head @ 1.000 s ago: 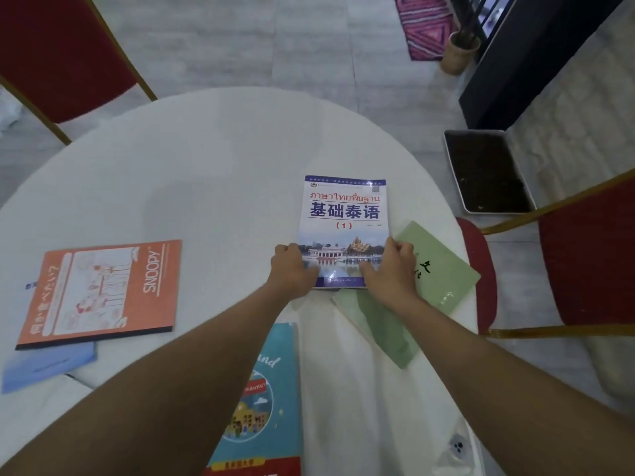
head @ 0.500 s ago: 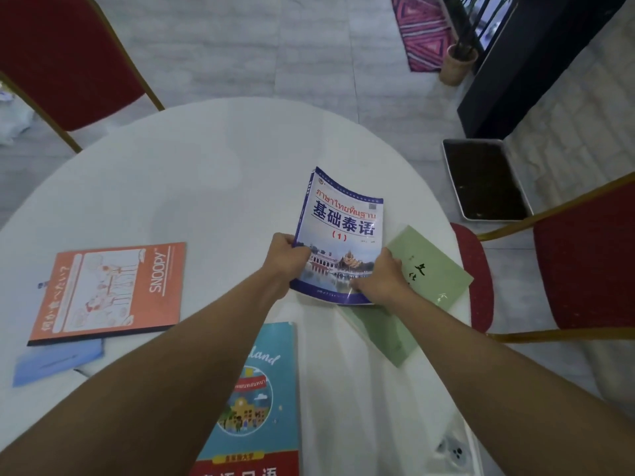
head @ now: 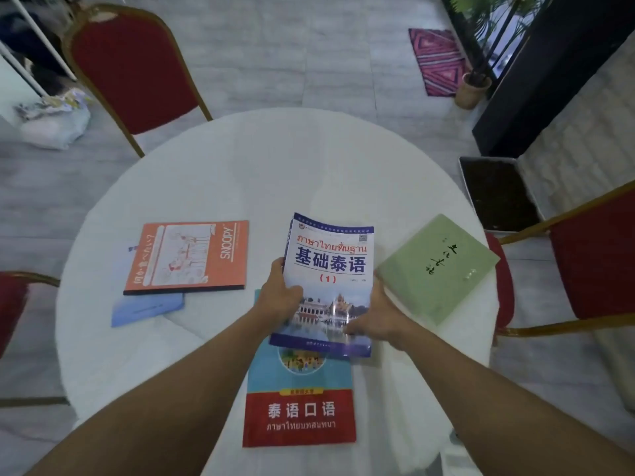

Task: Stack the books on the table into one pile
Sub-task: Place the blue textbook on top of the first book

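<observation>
Head view, left hand and right hand gripping white textbook, hiding teal book's top

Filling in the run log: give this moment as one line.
phase: carrying | left hand and right hand: holding white-blue textbook | above: teal-red book | loose: green book, orange book

The single head-worn camera looked forward and steeply down from close above the round table, both forearms reaching in from the bottom edge
</observation>
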